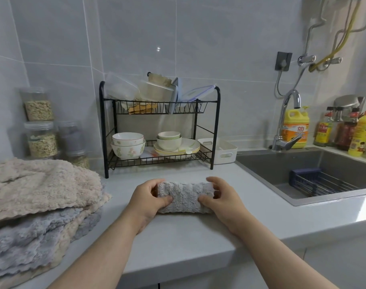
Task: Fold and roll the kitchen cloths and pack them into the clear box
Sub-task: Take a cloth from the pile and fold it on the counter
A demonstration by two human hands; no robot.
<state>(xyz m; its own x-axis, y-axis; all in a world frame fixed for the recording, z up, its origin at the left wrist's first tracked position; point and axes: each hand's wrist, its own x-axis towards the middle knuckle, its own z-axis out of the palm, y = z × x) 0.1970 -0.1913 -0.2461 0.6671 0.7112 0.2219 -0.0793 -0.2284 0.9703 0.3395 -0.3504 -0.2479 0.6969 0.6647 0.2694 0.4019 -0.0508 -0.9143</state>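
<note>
Fingers (160, 200) of both hands curl round the grey roll (184, 198) on the desk (177, 243). The left hand (150, 200) grips one end. The right hand (219, 202) grips the other.

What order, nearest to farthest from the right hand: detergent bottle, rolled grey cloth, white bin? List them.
1. rolled grey cloth, gripped by the right hand
2. white bin, behind, beside the rack
3. detergent bottle, back right, by the tap

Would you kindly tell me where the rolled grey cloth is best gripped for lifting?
Probably by its two ends, as the left hand and right hand now hold it: from the near side, thumbs in front, fingers over the top. The rolled grey cloth lies sideways on the counter, soft and thick, so squeezing across the roll should keep it wound.
</note>
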